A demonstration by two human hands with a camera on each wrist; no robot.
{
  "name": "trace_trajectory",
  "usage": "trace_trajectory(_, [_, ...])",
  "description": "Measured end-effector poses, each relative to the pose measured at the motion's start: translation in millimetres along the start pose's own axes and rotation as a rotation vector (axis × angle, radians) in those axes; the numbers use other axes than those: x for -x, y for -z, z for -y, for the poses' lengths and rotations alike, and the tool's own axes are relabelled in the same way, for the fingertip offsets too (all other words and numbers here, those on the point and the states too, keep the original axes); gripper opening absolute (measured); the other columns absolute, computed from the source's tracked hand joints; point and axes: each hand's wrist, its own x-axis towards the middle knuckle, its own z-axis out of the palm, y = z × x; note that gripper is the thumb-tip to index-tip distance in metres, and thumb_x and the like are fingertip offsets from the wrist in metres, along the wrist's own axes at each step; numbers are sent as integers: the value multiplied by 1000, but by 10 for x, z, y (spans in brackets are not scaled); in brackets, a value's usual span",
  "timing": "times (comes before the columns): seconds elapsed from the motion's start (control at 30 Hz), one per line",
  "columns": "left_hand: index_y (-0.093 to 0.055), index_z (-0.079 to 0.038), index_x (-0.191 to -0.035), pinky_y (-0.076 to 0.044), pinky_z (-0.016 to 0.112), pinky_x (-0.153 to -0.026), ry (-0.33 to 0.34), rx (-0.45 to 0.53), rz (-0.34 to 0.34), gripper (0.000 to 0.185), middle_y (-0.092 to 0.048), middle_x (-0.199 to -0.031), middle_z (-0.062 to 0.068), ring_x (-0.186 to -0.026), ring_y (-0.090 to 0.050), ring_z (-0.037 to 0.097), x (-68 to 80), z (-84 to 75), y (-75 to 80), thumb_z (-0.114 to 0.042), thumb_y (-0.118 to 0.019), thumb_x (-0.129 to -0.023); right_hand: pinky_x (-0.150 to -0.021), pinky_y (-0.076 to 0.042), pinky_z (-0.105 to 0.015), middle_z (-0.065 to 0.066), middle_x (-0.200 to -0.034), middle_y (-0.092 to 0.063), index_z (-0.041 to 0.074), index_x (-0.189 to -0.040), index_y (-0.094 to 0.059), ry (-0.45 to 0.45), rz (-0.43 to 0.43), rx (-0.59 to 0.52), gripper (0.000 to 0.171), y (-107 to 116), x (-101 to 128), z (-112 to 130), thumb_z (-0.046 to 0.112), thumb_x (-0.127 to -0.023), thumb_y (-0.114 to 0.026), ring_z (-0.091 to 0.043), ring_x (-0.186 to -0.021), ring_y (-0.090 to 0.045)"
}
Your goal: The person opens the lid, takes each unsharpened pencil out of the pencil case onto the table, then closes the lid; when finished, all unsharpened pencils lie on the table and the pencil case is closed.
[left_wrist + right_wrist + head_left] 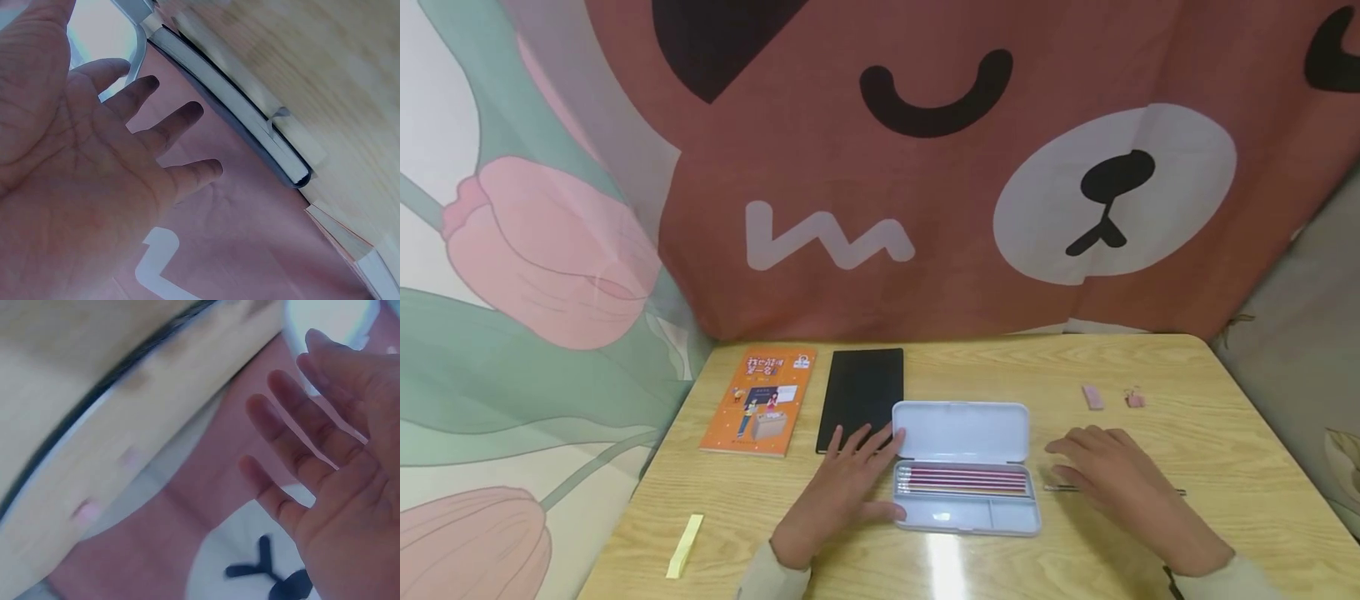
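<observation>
Both hands flat and holding nothing, left hand [842, 492] beside the open pencil case [964, 467], right hand [1116, 479] over a loose pen [1176, 492] toward the desk's right edge; likely next a pinch on it.

Orange paperback booklet [760, 401] on the tabletop [1225, 450], white title characters across its cover, probably Chinese, too small to read, a small white badge at its top corner equally illegible, no other lettering legible anywhere
</observation>
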Motion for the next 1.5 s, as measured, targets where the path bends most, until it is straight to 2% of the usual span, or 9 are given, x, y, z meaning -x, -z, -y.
trace_trajectory(0.07, [-33,-20,-176,-16,77,-132,2,-2,1,105,-33,-182,4,-164,-36,45,-1,-1,-6,-66,-77,-92,-81,-57,-44,10,-103,-74,23,-113,-80,4,25,-25,32,-21,-126,112,18,-85,-95,-16,-96,-68])
trace_trajectory(0.23, [-32,-22,-176,-16,76,-132,9,-11,7,105,-32,-182,3,-164,-36,43,1,-7,-14,-66,-76,-92,-79,-51,-37,14,-96,-73,24,-103,-82,84,41,-77,19,-154,-347,375,19,-88,-92,-11,-91,-57])
trace_trajectory(0.33, [-32,-22,-176,-16,76,-132,13,-14,10,105,-32,-182,2,-164,-37,43,0,-8,-23,-67,-76,-91,-75,-46,-31,15,-89,-71,24,-101,-84,120,90,-106,13,-241,-420,508,20,-91,-90,-8,-86,-52])
trace_trajectory(0.5, [-32,-23,-176,-16,76,-132,18,-17,14,105,-33,-182,2,-164,-37,43,-6,-5,-39,-68,-75,-92,-72,-45,-29,12,-87,-72,21,-104,-85,110,156,-79,12,-349,-457,628,23,-93,-88,-10,-83,-54])
trace_trajectory(0.7, [-32,-22,-176,-16,76,-133,16,-12,2,105,-33,-182,3,-164,-37,44,-1,-16,-20,-67,-76,-92,-71,-42,-27,9,-89,-65,20,-100,-81,111,150,24,11,-427,-441,651,26,-94,-86,-12,-82,-51])
trace_trajectory(0.87, [-33,-21,-176,-16,76,-132,13,-23,5,105,-33,-182,2,-164,-37,43,1,-22,-15,-67,-76,-91,-71,-41,-28,8,-89,-65,18,-97,-77,104,121,38,14,-432,-437,677,23,-90,-88,-12,-81,-51])
trace_trajectory(1.2, [-33,-21,-176,-16,78,-132,8,-17,-1,105,-33,-182,3,-163,-38,44,-2,-3,-21,-67,-76,-92,-77,-44,-31,10,-91,-67,21,-98,-76,77,114,32,26,-423,-423,669,3,-84,-89,-12,-84,-50])
trace_trajectory(1.4, [-32,-22,-176,-15,78,-132,17,-17,5,105,-34,-182,2,-163,-37,44,-4,-3,-22,-67,-76,-92,-90,-53,-39,11,-98,-68,22,-104,-75,37,139,11,27,-270,-379,553,4,-89,-88,-12,-92,-59])
trace_trajectory(1.5, [-33,-22,-176,-14,77,-132,19,-15,7,105,-34,-181,3,-163,-37,45,-6,-6,-18,-67,-77,-92,-90,-56,-41,12,-101,-69,24,-103,-76,5,115,4,29,-153,-286,382,6,-87,-91,-13,-95,-64])
